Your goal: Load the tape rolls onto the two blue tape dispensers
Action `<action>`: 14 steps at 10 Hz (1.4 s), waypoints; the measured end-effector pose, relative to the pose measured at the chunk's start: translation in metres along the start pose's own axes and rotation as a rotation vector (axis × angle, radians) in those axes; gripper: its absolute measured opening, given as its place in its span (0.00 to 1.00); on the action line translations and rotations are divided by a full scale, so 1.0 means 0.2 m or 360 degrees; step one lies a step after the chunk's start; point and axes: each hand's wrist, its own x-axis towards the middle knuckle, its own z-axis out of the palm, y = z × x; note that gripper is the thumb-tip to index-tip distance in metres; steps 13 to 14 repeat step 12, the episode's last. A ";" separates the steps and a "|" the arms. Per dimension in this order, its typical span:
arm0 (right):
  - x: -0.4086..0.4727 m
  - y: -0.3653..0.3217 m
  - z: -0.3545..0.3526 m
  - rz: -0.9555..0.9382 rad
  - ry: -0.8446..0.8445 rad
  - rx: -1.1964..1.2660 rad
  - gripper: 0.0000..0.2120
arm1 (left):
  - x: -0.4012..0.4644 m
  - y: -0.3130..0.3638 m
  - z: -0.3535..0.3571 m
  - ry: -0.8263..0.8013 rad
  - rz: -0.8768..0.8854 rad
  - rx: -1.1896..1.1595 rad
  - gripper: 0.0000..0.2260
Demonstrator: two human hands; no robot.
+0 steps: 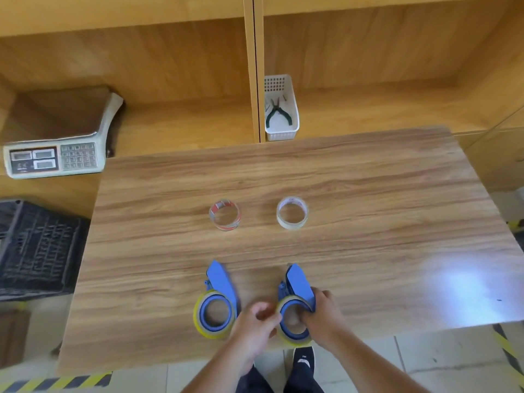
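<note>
On the wooden table (368, 194) we see both blue dispensers (219, 304) lying lengthwise, noses pointing away (rolls fitted). Our right hand (321, 316) grips the right dispenser (296, 296); our left hand (255, 327) pinches its yellowish tape roll (289, 340).

White digital weighing scale (56, 148) on left shelf; white slotted plastic basket (281, 109) holding green-handled pliers (277, 113); black plastic crate (37, 248) beside wood-grain surface (368, 194).

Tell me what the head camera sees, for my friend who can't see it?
Two hands, left and right, hold the right blue dispenser on a wooden table. Another dispenser sits left; both carry tape. Two rings lie beyond.
</note>
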 end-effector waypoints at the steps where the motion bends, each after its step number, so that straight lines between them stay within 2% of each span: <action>1: 0.04 0.00 0.02 -0.0036 0.0045 -0.0031 0.24 | 0.06 -0.03 0.00 -0.0005 -0.0017 0.0006 0.15; 2: 0.07 0.00 0.03 -0.0055 0.0074 -0.0074 0.24 | 0.07 -0.03 0.00 0.0019 -0.0030 0.0059 0.17; 3: 0.09 0.01 0.06 -0.0054 0.0091 -0.0119 0.24 | 0.08 -0.04 -0.01 0.0043 -0.0056 0.0113 0.13; 4: 0.10 0.01 0.08 -0.0058 0.0089 -0.0139 0.26 | 0.11 -0.05 -0.02 0.0058 -0.0087 0.0141 0.13; 6: 0.13 0.02 0.11 -0.0078 0.0112 -0.0165 0.27 | 0.18 -0.11 -0.02 0.0104 -0.0102 0.0213 0.17; 8: 0.12 0.03 0.12 -0.0071 0.0129 -0.0156 0.27 | 0.12 -0.08 0.01 0.0125 -0.0032 0.0236 0.11; 10: 0.08 0.03 0.07 -0.0063 0.0087 -0.0082 0.33 | 0.04 -0.07 -0.01 0.0146 0.0045 0.0304 0.20; 14: -0.03 0.00 -0.02 -0.0141 0.0153 -0.0105 0.36 | -0.11 -0.02 -0.04 0.0141 0.0103 0.0269 0.19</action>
